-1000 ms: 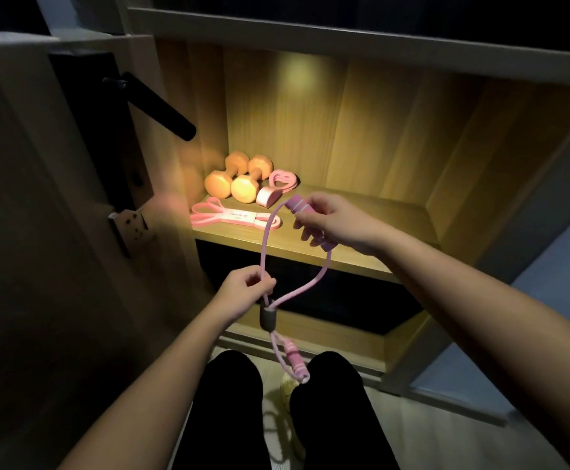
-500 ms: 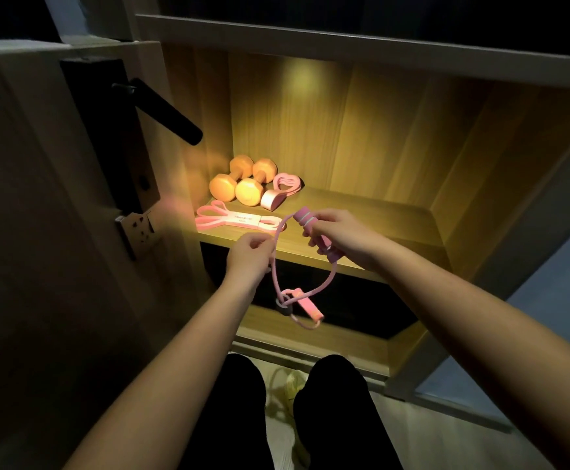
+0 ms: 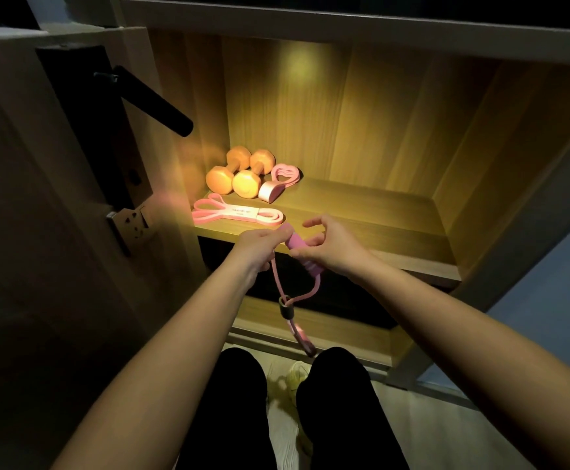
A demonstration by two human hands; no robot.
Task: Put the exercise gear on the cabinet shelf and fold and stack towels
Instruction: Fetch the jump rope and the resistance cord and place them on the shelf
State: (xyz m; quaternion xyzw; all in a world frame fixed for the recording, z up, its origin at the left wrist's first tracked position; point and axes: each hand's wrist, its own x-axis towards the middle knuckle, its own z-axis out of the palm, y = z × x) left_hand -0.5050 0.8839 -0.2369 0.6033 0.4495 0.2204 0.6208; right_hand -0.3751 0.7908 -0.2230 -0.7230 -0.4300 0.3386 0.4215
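A pink figure-eight resistance band [image 3: 298, 246] hangs in front of the lit wooden shelf [image 3: 361, 215]. My left hand [image 3: 260, 247] grips its upper loop next to the foam handle. My right hand [image 3: 327, 247] pinches that same pink handle from the right, index finger raised. The band's lower loop and second handle [image 3: 305, 344] dangle below a dark centre collar [image 3: 285, 308]. On the shelf lie two orange dumbbells [image 3: 239, 174], a rolled pink band [image 3: 278, 183] and a flat pink loop band [image 3: 238, 213].
An open door with a black lever handle [image 3: 154, 103] stands close on the left. The right half of the shelf is bare wood. A dark lower compartment [image 3: 310, 293] lies beneath. My black-clad legs and a pale shoe [image 3: 297, 374] are at the bottom.
Both hands have come together at the band's top handle by the shelf edge. The lower loop, bunched up half a second ago, now hangs straight down again.
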